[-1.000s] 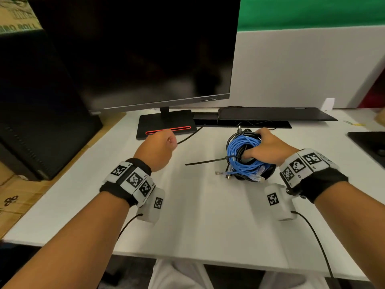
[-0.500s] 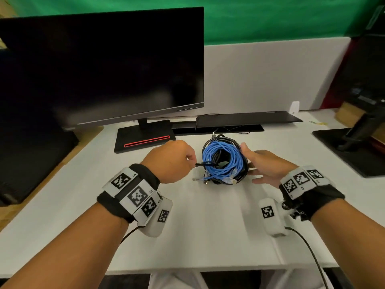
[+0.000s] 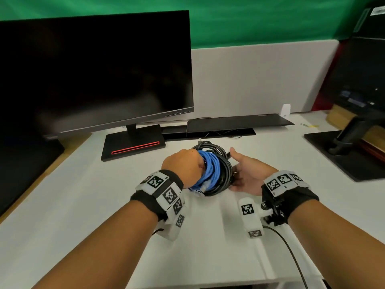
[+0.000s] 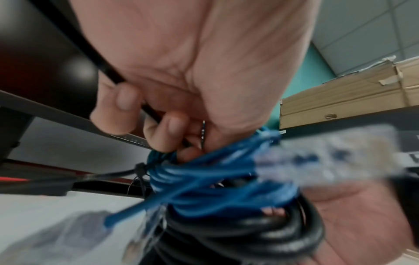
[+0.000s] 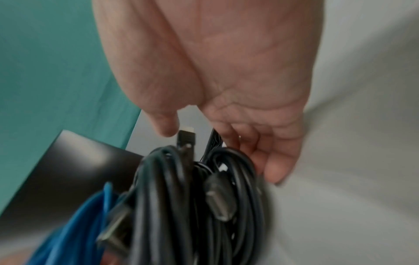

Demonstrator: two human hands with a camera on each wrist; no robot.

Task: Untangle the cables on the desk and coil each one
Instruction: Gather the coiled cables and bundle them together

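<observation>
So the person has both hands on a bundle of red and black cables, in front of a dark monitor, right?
Nearly. The colour is wrong: the bundle holds a blue cable and black cables, not red ones. The head view shows it, with the left hand gripping the blue coil, the right hand cupping the black side, and the dark monitor behind.

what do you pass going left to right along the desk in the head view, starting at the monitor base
monitor base → left hand → blue cable → black cables → right hand → second stand base
</observation>
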